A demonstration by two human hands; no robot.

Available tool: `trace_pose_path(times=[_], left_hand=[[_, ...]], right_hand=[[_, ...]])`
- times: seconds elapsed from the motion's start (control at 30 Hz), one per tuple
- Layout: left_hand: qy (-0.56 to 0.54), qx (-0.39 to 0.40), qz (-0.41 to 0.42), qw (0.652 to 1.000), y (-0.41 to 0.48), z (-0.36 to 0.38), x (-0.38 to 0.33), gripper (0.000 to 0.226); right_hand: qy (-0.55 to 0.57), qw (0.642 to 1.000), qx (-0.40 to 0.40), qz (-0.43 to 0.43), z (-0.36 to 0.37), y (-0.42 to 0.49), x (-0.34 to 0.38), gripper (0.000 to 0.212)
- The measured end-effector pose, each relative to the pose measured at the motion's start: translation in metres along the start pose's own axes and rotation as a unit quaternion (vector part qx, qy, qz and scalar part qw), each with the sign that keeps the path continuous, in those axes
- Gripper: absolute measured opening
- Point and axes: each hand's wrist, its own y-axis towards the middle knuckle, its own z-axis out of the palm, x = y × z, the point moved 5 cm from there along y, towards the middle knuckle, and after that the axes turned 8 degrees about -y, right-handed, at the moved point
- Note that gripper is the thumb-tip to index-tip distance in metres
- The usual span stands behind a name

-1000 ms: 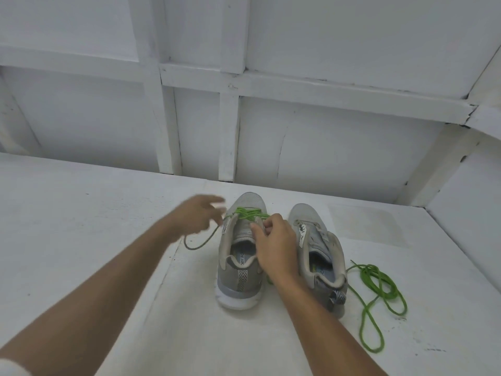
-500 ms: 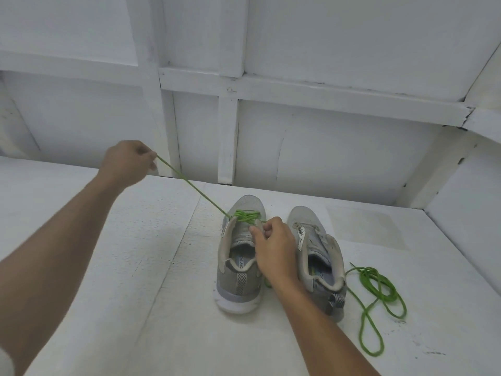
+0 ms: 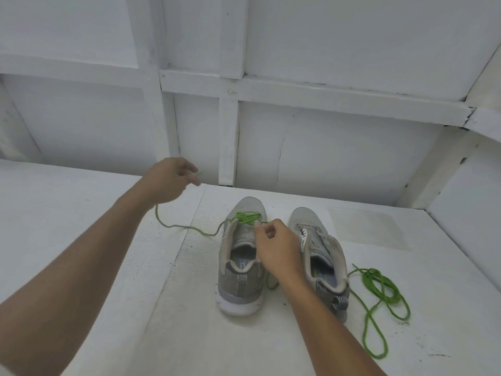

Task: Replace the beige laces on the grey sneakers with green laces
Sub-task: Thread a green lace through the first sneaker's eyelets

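Barely begun: a few eyelets in green

Only the toe-end eyelets of the first sneaker (image 3: 238, 270) carry the green lace (image 3: 246, 217), crossed in a tight cluster just ahead of the fingers (image 3: 260, 231) of the right hand (image 3: 278, 249), which seem to pinch one strand there. The left hand (image 3: 168, 181) pinches the other tip, fingers (image 3: 189, 169) pressed together, and thin round cord sags slack from them to the matte white bench (image 3: 81, 213). Right of the right fingers, the second sneaker (image 3: 321, 240), grey mesh with a padded collar, stands unlaced; beyond it the spare lace (image 3: 379, 291) lies loosely coiled
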Motion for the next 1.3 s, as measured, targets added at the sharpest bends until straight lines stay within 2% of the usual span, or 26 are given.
trace_pose_path(times=[0.13, 0.3, 0.5, 1.3], left_hand=[[-0.017, 0.046, 0.030, 0.998, -0.011, 0.033, -0.018, 0.003], [0.031, 0.114, 0.099, 0.988, -0.026, 0.078, -0.033, 0.008], [0.072, 0.110, 0.105, 0.986, -0.030, 0.105, -0.028, 0.010], [0.133, 0.113, 0.151, 0.973, -0.028, 0.119, -0.036, 0.007]], right_hand=[[0.015, 0.999, 0.018, 0.024, -0.003, -0.001, 0.000, 0.025], [0.023, 0.998, 0.017, 0.050, -0.001, 0.001, -0.004, 0.026], [0.023, 0.998, 0.011, 0.066, -0.002, 0.004, -0.005, 0.028], [0.029, 0.997, 0.012, 0.065, -0.003, 0.001, -0.004, 0.031]])
